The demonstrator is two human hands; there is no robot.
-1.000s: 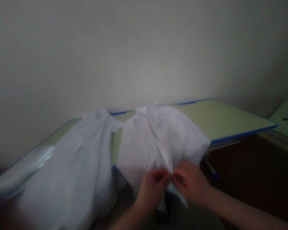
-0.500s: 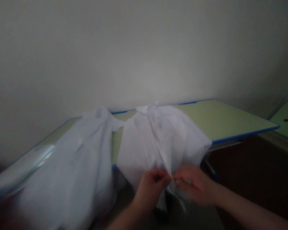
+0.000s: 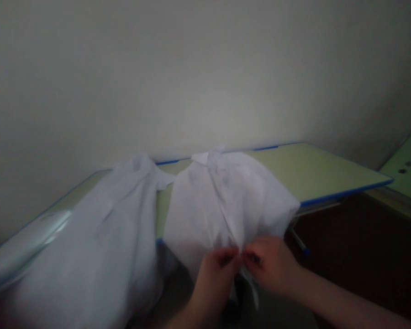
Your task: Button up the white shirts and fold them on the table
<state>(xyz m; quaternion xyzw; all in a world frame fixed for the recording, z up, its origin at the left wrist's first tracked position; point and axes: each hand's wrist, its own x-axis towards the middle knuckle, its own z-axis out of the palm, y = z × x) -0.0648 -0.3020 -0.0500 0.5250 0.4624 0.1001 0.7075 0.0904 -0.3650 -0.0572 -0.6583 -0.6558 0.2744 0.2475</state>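
Observation:
A white collared shirt (image 3: 198, 205) lies draped over the table's front edge, its collar at the far end and its lower part hanging down. My left hand (image 3: 219, 274) is closed in a pinch on the shirt's front edge. Right beside it, my right hand (image 3: 274, 265) pinches the same front strip, fingertips almost touching those of the left. Whether a button sits between the fingers is too blurred to tell. Loose ends of white cloth dangle below both hands.
Left of the shirt, a second white garment (image 3: 102, 228) hangs over the light green table (image 3: 329, 169) with blue edging. A shiny clear plastic-like piece (image 3: 48, 228) lies at the table's left. Behind stands a pale wall (image 3: 205, 82); another green surface (image 3: 407, 169) is at the right.
My right hand has shifted slightly left, and its fingertips have come closer to my left hand's. The dangling cloth end has swung a little left. The whole view has moved slightly.

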